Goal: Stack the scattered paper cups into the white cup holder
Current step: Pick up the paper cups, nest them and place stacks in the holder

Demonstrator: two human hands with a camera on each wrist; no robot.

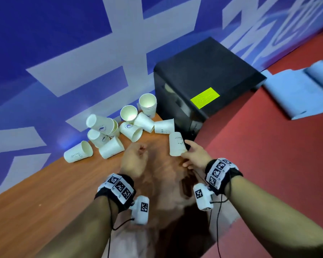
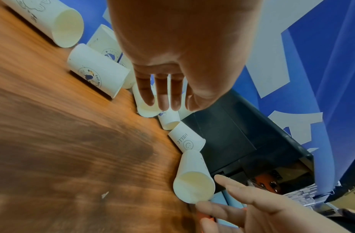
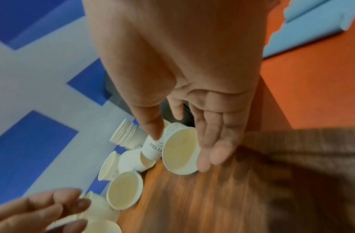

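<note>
The head view shows the full layout: a wooden desk (image 1: 45,192) carrying a scatter of white paper cups (image 1: 112,131) along its far edge, a nested stack of cups (image 1: 148,105) standing upright at the back, and a black box (image 1: 203,81) just beside them to the right. A white cup holder cannot be told apart from the cups in any view. Only the head view shows the marker bands and small white cameras on both wrists, and blue rolled material (image 1: 302,86) on the red floor. The right wrist view adds what the head view hides: the open mouth of the nearest cup (image 3: 180,151), lying on its side at the desk's right edge, facing the camera, with a cup printed "HELLO" (image 3: 152,146) touching it behind. The right hand (image 1: 194,155) is spread wide around the nearest cup; its fingers (image 3: 210,149) lie straight along the rim on one side, and the thumb points down at the other side near the "HELLO" cup. The left wrist view shows the left hand (image 2: 182,63) above the cups, holding nothing, with fingers (image 2: 162,94) hanging down, loosely bent and close together.
</note>
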